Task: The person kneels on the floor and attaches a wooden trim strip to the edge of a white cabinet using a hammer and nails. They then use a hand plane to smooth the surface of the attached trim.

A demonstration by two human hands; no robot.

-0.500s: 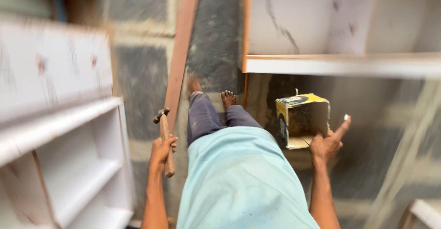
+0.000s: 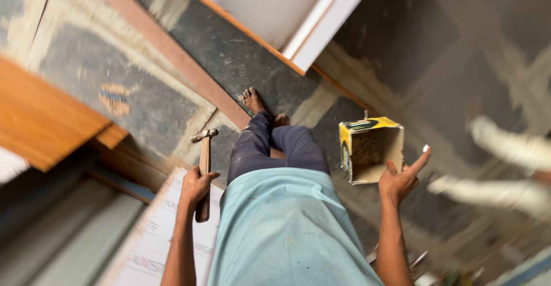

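Left hand grips hammer — (box seemingly beside right).

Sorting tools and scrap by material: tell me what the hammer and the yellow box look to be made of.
Hammer, held in the left hand: brown handle that looks like plain wood, head grey and dull, likely steel. Yellow box, beside the right hand: probably cardboard, with thin walls, a tan unprinted inside and an open flap; blur leaves the finish uncertain.

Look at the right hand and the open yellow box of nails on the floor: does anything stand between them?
Nothing visible does. The right hand is open, fingers spread, just beside the open mouth of the yellow box, with only bare dark floor near them. The left hand grips a hammer on the far side of the legs.
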